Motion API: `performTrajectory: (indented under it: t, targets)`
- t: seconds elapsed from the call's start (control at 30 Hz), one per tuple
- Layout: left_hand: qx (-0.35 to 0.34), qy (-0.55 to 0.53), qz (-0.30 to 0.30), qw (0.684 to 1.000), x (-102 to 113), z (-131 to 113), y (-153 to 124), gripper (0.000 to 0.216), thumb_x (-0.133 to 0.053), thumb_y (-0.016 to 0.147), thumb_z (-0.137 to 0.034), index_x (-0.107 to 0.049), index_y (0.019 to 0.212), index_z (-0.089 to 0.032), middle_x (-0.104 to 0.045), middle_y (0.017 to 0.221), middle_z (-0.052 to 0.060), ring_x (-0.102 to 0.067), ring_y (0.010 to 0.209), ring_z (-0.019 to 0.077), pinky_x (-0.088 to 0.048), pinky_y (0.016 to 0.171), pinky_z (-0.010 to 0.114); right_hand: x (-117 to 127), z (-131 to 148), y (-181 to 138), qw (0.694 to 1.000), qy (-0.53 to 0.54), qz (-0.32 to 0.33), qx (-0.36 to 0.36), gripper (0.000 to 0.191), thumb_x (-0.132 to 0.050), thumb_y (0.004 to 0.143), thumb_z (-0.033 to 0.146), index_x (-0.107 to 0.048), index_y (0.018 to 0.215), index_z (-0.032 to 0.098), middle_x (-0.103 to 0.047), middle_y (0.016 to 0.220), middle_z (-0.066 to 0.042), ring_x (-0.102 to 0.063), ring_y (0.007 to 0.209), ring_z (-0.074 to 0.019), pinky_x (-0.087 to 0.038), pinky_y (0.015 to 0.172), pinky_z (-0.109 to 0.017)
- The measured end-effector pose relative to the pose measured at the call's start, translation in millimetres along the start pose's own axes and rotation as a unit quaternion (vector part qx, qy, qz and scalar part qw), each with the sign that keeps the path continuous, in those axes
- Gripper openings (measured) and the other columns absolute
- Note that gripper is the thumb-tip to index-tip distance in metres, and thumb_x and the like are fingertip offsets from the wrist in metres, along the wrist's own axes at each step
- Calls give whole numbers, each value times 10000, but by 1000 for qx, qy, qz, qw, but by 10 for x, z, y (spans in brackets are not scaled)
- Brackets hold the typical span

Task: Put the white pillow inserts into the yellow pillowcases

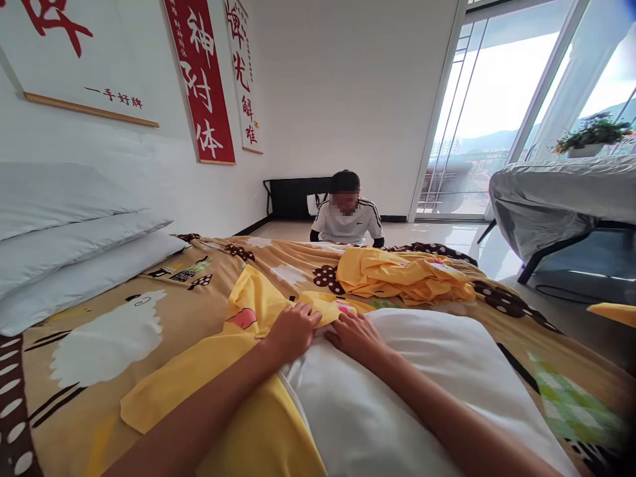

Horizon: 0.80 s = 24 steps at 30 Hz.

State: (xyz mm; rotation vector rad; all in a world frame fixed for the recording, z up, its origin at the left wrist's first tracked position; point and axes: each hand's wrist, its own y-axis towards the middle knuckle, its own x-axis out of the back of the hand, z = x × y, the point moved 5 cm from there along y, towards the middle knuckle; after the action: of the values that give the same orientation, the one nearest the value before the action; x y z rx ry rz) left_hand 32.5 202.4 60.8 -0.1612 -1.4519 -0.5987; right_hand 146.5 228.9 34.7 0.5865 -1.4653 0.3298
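The one head camera looks forward and down along the bed [149, 291], very near the forearms, and faces the far wall [348, 86] and the window [497, 112]

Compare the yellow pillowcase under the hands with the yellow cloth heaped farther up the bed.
The yellow pillowcase is spread partly over the white pillow, with the left hand gripping its edge and the right hand beside it; the yellow heap lies crumpled and untouched. The pillowcase is near the camera; the heap lies close to the seated person. Both are yellow with small pink prints and lie on the patterned bedspread.
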Motion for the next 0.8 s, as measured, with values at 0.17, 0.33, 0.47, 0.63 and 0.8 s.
performTrajectory:
  t: [0.17, 0.33, 0.47, 0.63, 0.8]
  targets:
    - [-26, -33, -12, 999, 15, -15, -177, 122, -454, 891, -241, -563, 940, -216, -613, 907, 22, -578, 843, 177, -445, 649, 263, 256, -357, -157, 983, 148, 37, 98, 381, -528, 842, 408, -650, 1153, 224, -649, 1135, -97, -573, 1049, -240, -409, 934, -360]
    - [-42, -57, -34, 997, 70, -114, -206, 106, -469, 874, -224, -563, 923, -221, -611, 898, 13, -576, 821, 177, -418, 591, 264, 211, -974, -317, 994, 110, 18, 7, 634, -544, 792, 594, -499, 1347, 291, -527, 1356, -81, -469, 1209, -320, -286, 1046, -481]
    - [-11, -73, -10, 997, 42, -67, -175, 146, -458, 889, -272, -577, 956, -221, -622, 951, 35, -594, 894, 193, -446, 633, 267, 47, -973, -399, 996, 82, 38, -17, 576, -427, 867, 573, -541, 1300, 210, -637, 1182, -130, -552, 1059, -305, -404, 911, -431]
    - [33, -79, -6, 996, 35, 39, -10, 211, -465, 869, -282, -565, 1036, -201, -633, 1005, 60, -628, 866, 209, -478, 673, 296, 259, -492, -431, 999, 4, 10, 45, 373, -439, 905, 404, -610, 1205, 261, -695, 1015, -84, -600, 916, -272, -412, 791, -374]
    - [51, -84, -8, 995, 82, -76, 337, 196, -435, 886, -297, -568, 988, -194, -664, 982, 63, -638, 896, 223, -495, 737, 325, 408, 128, -450, 990, -62, 16, 124, 278, -462, 894, 222, -638, 1102, 273, -695, 838, -40, -614, 776, -211, -373, 751, -336]
